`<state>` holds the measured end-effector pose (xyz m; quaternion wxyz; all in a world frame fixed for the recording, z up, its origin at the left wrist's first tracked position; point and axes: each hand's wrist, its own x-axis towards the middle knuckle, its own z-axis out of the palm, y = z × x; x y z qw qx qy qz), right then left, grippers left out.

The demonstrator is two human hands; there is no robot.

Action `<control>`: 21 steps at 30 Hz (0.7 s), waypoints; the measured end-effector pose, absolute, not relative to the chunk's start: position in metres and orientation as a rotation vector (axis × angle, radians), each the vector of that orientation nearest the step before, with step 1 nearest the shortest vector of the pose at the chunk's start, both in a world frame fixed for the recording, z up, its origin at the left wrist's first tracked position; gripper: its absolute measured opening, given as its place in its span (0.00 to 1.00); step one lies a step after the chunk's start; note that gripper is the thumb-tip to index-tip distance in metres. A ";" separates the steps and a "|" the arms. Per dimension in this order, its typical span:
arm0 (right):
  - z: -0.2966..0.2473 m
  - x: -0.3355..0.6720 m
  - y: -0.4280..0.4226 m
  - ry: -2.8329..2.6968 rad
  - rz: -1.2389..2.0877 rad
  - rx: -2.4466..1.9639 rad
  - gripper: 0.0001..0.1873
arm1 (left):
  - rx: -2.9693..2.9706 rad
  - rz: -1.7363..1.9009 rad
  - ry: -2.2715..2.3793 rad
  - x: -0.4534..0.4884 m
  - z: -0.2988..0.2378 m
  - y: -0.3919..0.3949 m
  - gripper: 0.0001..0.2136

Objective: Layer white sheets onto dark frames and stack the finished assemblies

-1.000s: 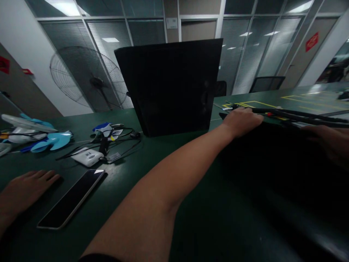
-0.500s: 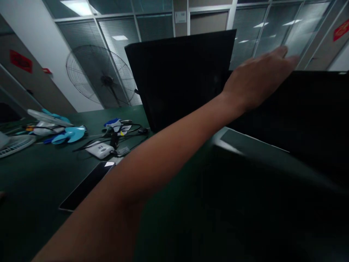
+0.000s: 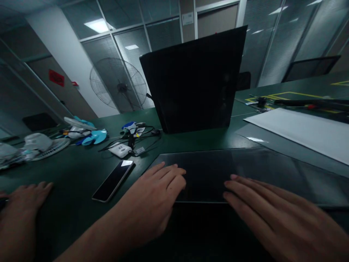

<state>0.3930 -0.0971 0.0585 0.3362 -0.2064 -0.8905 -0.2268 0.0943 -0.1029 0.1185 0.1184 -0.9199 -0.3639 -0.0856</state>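
A dark, glossy flat panel (image 3: 209, 163) lies in front of me on the green table, its near edge towards me. My left hand (image 3: 160, 189) is over its left end, fingers loosely bent with nothing gripped. On the right, my right hand (image 3: 269, 207) reaches over the near edge, its fingers stretched out and holding nothing. Both hands look to be resting on the panel, though the contact under the fingers is hidden. A smartphone (image 3: 113, 181) lies face up to the left of my left hand.
Behind the panel stands a large black screen (image 3: 196, 83). Left of it are tangled cables, a white device (image 3: 120, 149) and blue fan blades (image 3: 95, 137). Another person's hand (image 3: 28, 198) rests at the far left. White sheet (image 3: 302, 129) lies to the right.
My left arm, stretched far out to the upper right before, has drawn back to the panel. The dark upright surface at right now lies flat. My right hand has come into view.
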 end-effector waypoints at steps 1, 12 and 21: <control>0.057 0.386 -0.088 -2.360 -0.592 -0.559 0.19 | -2.724 -0.176 -1.115 0.083 0.104 -0.102 0.21; 0.022 0.527 0.137 -1.708 -0.250 -2.325 0.42 | -2.951 -0.045 -1.660 0.029 0.025 -0.064 0.35; -0.029 0.606 0.167 -1.573 -0.071 -2.502 0.28 | -2.970 -0.109 -1.674 0.029 0.028 -0.050 0.34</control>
